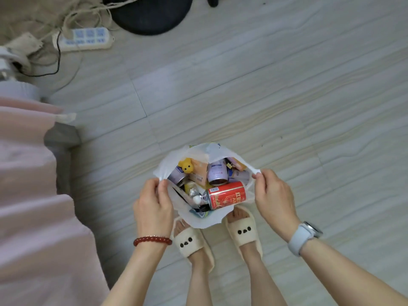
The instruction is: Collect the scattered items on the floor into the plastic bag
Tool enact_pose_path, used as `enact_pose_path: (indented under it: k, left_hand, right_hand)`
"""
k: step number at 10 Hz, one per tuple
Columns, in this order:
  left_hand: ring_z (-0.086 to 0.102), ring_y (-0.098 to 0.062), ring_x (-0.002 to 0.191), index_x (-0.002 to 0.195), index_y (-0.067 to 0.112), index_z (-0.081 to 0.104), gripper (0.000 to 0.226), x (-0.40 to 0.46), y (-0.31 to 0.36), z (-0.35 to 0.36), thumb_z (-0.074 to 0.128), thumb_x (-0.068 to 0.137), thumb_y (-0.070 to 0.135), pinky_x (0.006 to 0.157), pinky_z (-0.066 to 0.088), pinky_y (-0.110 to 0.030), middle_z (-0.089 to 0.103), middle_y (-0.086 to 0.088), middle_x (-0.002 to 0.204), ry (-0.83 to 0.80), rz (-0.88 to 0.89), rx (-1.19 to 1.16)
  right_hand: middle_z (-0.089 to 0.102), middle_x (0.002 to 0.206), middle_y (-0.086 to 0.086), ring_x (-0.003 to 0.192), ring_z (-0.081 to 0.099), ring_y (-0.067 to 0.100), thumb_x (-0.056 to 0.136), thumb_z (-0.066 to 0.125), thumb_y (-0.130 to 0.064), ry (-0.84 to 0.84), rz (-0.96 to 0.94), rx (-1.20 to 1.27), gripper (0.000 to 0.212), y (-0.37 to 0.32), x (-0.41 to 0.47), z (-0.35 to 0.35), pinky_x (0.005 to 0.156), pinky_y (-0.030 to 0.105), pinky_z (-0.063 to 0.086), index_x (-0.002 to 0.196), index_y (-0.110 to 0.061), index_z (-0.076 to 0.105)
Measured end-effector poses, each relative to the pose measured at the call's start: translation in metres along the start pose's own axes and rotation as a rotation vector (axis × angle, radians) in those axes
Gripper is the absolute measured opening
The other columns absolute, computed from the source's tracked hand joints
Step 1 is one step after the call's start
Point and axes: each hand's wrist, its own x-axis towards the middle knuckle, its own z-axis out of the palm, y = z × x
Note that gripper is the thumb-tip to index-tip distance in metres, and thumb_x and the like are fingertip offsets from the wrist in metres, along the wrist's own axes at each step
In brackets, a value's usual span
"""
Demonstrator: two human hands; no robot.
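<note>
A white plastic bag (199,219) hangs open above my feet. My left hand (152,204) pinches its left rim and my right hand (273,195) pinches its right rim, pulling the mouth wide. Inside lie a red can (227,195), a yellow bear toy (186,165), a purple-white can (217,173), an orange carton (198,171) and several smaller packets. The bag's bottom is hidden by its contents.
A bed with pink cover (33,195) fills the left side. A power strip (84,39) with tangled cables lies at the far left, next to a black round base (150,14). Pale wood-grain floor (287,96) stretches ahead and right. My cream slippers (192,246) stand below the bag.
</note>
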Motion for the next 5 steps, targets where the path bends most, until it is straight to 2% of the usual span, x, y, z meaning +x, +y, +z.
enact_pose_path:
  k: [1,2,3,4,5]
  left_hand:
    - [0.061,-0.035,0.073,0.084,0.005,0.055,0.027,0.012,0.007,-0.003,0.043,0.089,0.028,0.061,0.033,-0.032,0.059,-0.011,0.07,-0.007,0.023,0.017]
    - [0.057,-0.036,0.078,0.088,0.003,0.054,0.015,0.015,0.003,0.015,0.045,0.092,0.014,0.06,0.023,-0.027,0.058,-0.012,0.075,-0.159,0.05,0.098]
    - [0.056,-0.04,0.083,0.084,0.004,0.051,0.016,0.013,0.002,0.036,0.045,0.092,0.016,0.061,0.032,-0.033,0.06,-0.019,0.086,-0.291,0.08,0.167]
    - [0.056,-0.038,0.085,0.083,0.008,0.05,0.019,0.011,0.009,0.05,0.041,0.093,0.021,0.062,0.038,-0.036,0.06,-0.016,0.09,-0.312,0.099,0.227]
    - [0.056,-0.037,0.087,0.086,0.008,0.052,0.021,0.012,0.013,0.05,0.039,0.094,0.022,0.061,0.036,-0.034,0.059,-0.013,0.095,-0.224,0.0,0.241]
  right_hand:
    - [0.066,0.085,0.025,0.079,0.059,0.043,0.087,0.031,-0.027,0.016,-0.08,0.095,0.038,-0.026,0.014,0.002,0.066,0.043,0.043,0.092,0.0,0.057]
    - [0.062,0.099,0.029,0.091,0.056,0.044,0.093,0.037,-0.013,-0.178,-0.025,0.065,0.022,-0.024,0.03,0.023,0.07,0.042,0.04,0.102,0.0,0.053]
    - [0.058,0.105,0.026,0.098,0.055,0.041,0.09,0.037,-0.004,-0.484,-0.009,-0.023,0.023,-0.011,0.025,0.04,0.076,0.041,0.044,0.108,0.0,0.051]
    - [0.055,0.115,0.022,0.111,0.049,0.036,0.09,0.042,-0.007,-0.48,0.001,-0.01,0.026,-0.015,0.023,0.03,0.092,0.036,0.039,0.112,-0.002,0.056]
    - [0.064,0.11,0.006,0.099,0.057,0.021,0.09,0.051,-0.012,-0.237,0.09,0.38,0.021,-0.042,0.025,-0.025,0.084,0.022,0.04,0.107,-0.017,0.063]
